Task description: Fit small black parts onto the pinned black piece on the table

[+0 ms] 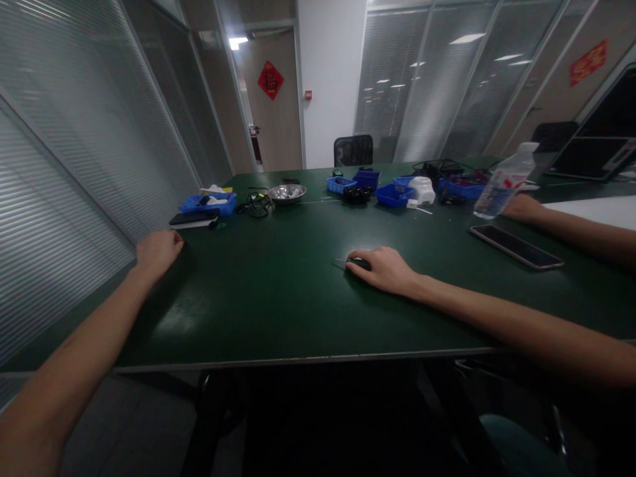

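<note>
My right hand [387, 268] rests low over the green table [278, 285], its fingers wrapped round a screwdriver. The screwdriver [358, 264] has a dark handle, and its thin metal shaft points left. At the table's left side, my left hand [159, 252] is closed, with curled fingers; what they may hold is hidden. Just beyond that hand lies a dark notebook [195, 219], the nearest thing to it. Farther right of my right hand, a phone [517, 246] lies flat on the table.
A co-worker's hand [524, 207] is behind a tilted plastic bottle [507, 182]. Along the far side stand a filled blue tray [226, 208], a round metal dish [288, 194], dark cables [256, 204], blue bins [394, 196] and a white object [422, 191]. A chair [353, 151] stands beyond.
</note>
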Action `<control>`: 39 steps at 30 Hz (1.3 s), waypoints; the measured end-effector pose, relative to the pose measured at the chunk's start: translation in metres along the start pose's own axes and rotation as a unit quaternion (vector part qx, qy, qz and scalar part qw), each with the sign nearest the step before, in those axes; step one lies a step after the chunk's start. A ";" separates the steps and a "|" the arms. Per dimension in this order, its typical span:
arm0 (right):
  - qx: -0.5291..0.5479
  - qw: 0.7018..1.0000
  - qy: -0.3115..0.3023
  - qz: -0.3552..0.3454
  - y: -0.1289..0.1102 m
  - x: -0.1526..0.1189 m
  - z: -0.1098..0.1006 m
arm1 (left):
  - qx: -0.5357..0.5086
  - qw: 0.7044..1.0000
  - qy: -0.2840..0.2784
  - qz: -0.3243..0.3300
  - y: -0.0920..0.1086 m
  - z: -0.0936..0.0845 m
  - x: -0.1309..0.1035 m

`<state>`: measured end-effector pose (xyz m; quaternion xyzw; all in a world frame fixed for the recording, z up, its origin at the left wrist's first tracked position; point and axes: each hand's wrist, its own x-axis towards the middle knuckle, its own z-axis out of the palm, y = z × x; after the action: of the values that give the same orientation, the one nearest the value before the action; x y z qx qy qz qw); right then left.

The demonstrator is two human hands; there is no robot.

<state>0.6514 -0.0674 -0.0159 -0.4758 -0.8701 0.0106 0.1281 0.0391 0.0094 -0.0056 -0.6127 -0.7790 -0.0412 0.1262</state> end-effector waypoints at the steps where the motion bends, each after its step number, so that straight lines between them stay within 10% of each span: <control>1: 0.001 1.000 0.000 0.000 0.000 0.000 0.000 | 0.002 1.000 0.001 0.004 -0.001 0.001 0.000; 39: -0.004 1.000 0.007 -0.002 0.000 0.000 0.002 | -0.001 1.000 -0.013 -0.019 0.007 -0.006 -0.001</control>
<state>0.6511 -0.0672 -0.0174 -0.4743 -0.8704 0.0032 0.1323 0.0474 0.0089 -0.0004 -0.5982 -0.7922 -0.0363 0.1153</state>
